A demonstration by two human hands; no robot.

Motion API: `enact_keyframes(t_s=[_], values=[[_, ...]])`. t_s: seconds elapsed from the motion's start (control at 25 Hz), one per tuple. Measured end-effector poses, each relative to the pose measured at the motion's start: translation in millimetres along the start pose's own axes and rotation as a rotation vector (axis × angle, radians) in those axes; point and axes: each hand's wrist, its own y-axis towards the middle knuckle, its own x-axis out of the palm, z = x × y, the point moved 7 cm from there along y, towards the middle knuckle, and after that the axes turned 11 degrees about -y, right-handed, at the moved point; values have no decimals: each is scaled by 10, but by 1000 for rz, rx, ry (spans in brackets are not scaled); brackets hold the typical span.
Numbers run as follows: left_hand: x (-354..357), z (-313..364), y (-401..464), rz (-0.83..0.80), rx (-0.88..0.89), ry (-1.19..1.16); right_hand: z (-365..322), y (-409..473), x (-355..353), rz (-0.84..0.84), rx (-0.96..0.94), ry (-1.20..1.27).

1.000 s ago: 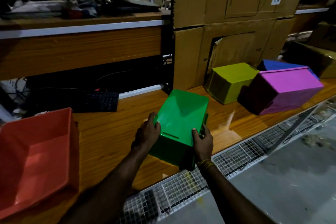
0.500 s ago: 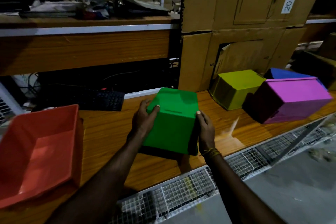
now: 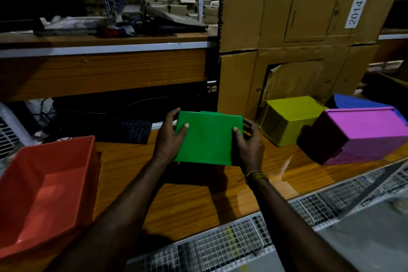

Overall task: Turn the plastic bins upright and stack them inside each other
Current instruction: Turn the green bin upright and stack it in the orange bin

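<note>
A dim storeroom bench of orange-brown wood point(image 3: 187, 201) carries the bins. The green bin point(image 3: 205, 139) is held above it, flat base toward the camera, the left hand point(image 3: 169, 139) and right hand point(image 3: 248, 146) clamped on opposite sides. It looks light, stiff and smooth — the rim edges would likely give a surer hold. The orange bin point(image 3: 44, 194) sits upright at left.

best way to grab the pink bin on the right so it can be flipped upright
Probably by its two short end walls, one hand on each, coming from the front. The pink bin lies tipped with its flat base facing up and its opening hidden below, so there is no rim to hook; the blue bin crowds its back.
</note>
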Motion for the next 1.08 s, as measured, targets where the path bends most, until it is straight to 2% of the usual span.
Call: enact_keyframes(t_s=[0.08, 0.16, 0.32, 0.48, 0.56, 0.64, 0.76, 0.96, 1.08], values=[[69, 118, -15, -47, 109, 70, -84, 81, -82, 112, -27, 13], [25, 199, 4, -26, 161, 19, -112, 171, -90, 81, -38, 52], [-183, 240, 112, 154, 156, -42, -257, 212, 62, -286, -119, 272], [-356, 363, 41, 495, 77, 28, -525, 228, 131, -602, -192, 271], [-416, 438, 45, 587, 17, 6, -629, 279, 103, -709, -216, 195], [-461, 491, 104, 628, -15, -41, -674, 335, 73, -737, -218, 187], [-477, 519, 175, 634, -18, -54, -649, 379, 85, -641, -214, 225], [-288, 476, 95, 556, 166, -203, -457, 401, 54, -208, -172, 225], [-110, 158, -134, 444, 187, -150, -256, 373, -17, -33, -78, 254]])
